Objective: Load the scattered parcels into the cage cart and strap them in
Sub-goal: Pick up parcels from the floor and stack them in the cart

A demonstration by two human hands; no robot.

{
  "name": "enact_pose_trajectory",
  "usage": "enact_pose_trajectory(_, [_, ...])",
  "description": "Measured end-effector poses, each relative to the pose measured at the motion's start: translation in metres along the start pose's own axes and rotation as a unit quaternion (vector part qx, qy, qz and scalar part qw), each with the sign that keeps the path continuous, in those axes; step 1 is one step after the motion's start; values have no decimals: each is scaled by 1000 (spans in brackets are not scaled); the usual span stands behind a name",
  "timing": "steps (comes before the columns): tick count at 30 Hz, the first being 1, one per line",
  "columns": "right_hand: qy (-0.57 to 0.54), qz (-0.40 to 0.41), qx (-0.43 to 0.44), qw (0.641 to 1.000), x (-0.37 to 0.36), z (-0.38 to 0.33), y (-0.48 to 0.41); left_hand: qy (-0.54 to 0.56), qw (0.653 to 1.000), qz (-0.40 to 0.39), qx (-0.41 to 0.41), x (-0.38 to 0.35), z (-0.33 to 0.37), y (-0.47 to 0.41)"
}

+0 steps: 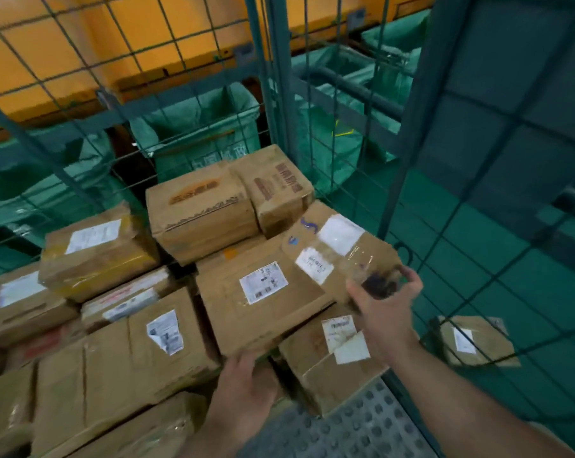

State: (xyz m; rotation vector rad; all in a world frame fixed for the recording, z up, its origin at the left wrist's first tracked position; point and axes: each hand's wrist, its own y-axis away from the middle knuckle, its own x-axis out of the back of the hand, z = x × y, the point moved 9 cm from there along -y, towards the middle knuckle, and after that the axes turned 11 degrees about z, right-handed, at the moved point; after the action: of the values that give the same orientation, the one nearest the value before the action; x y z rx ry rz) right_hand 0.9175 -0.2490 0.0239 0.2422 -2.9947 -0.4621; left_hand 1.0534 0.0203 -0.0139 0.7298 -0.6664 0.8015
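Note:
Several cardboard parcels lie stacked inside the green wire cage cart [272, 77]. My right hand [383, 307] grips the near corner of a flat taped parcel [339, 246] with white labels, held tilted over the right side of the stack. My left hand [246, 386] holds the near bottom edge of a large labelled parcel [259, 292] lying in the middle of the pile. Another parcel [332, 355] sits just below both, by the cart's bumpy grey floor [362, 428]. One loose parcel [474, 340] lies on the green floor outside the cage wall, to the right.
The cage's right mesh wall [497, 200] stands close beside my right arm. Beyond the back mesh hang green mail sacks [210, 127] and more sacks [352, 81] on a frame, with a yellow structure [81, 44] behind them. Green floor [477, 259] spreads to the right.

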Motion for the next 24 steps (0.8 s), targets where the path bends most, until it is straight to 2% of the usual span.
enact_pose_trajectory(2, [10, -51, 87, 995, -6, -19, -2, -111, 993, -1, -27, -1, 8, -10])
enact_pose_trajectory(4, [20, -86, 106, 990, -19, -22, -8, -122, 992, -5, -16, -3, 11, -21])
enact_pose_trajectory(6, [21, -86, 50, 995, -30, -12, -16, -151, 988, -21, -13, -7, 8, -30])
enact_pose_trajectory(9, [-69, -68, -153, 983, -52, 24, -22, -212, 975, -64, -3, -13, -7, -36])
enact_pose_trajectory(10, [-97, -49, -188, 976, -60, 29, -22, -218, 973, -73, -6, -14, -11, -37])
enact_pose_trajectory(14, [-200, 55, -250, 946, -80, 41, -25, -235, 968, -90, -13, -14, -21, -41])
enact_pose_trajectory(17, [-133, 70, -232, 961, -92, 41, -29, -236, 967, -95, -6, -14, -22, -45])
enact_pose_trajectory(20, [-69, 27, -212, 974, -107, 39, -34, -244, 964, -106, -1, -17, -23, -46])
enact_pose_trajectory(24, [-84, -30, -216, 972, -128, 30, -43, -248, 960, -127, 8, -17, -21, -48])
